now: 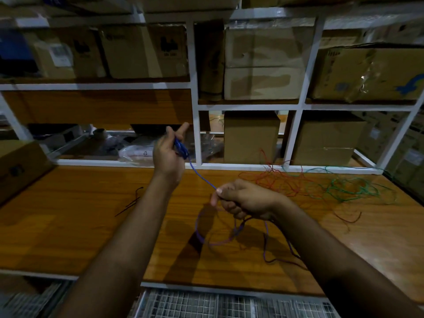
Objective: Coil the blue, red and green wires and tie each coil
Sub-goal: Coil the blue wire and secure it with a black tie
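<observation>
My left hand is raised above the wooden table and grips a small bundle of blue wire loops. A taut stretch of that wire runs down and right to my right hand, which pinches it between thumb and fingers. Below my right hand, loose blue wire lies in wide loops on the table. The red wire lies tangled at the right middle of the table. Farther right sits the tangled green wire.
Thin black ties lie on the table's left part. A cardboard box stands at the left edge. White shelving packed with cardboard boxes rises behind the table. A metal grid lies below the front edge.
</observation>
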The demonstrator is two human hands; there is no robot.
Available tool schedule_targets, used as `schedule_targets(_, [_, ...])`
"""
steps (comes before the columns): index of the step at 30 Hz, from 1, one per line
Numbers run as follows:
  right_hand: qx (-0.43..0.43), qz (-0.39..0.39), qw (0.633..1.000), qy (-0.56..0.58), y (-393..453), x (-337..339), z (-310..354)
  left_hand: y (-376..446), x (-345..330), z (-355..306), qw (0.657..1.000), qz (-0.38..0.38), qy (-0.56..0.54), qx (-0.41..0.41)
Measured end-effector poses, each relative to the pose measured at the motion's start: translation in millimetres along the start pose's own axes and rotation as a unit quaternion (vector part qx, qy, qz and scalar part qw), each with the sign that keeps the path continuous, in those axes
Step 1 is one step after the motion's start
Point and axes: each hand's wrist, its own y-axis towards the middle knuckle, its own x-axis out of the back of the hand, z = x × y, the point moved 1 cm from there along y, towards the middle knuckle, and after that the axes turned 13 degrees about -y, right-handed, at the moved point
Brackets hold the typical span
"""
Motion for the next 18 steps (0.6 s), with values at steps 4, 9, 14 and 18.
schedule_targets(4, [-0.006,-0.043,0.978,-0.203,-18.4,22.2,17.7,-11.3,3.9,7.7,0.881,0.108,0.458,-0.038])
schedule_targets(9, [-0.006,-0.095,0.893,-0.44,-35.3,52.1,36.9,-26.3,7.5,26.3,0.753,0.213,0.622,-0.012])
schedule_targets(14, [0.01,-0.025,0.902,-0.432,-38.9,56.5,37.2,-29.3,0.8,31.9,0.743,0.212,0.634,-0.04])
schedule_targets(18, [-0.048,0.081,0.918,-0.386,-35.3,37.6,31.1,-23.4,-2.0,40.5,0.793,0.129,0.586,-0.105])
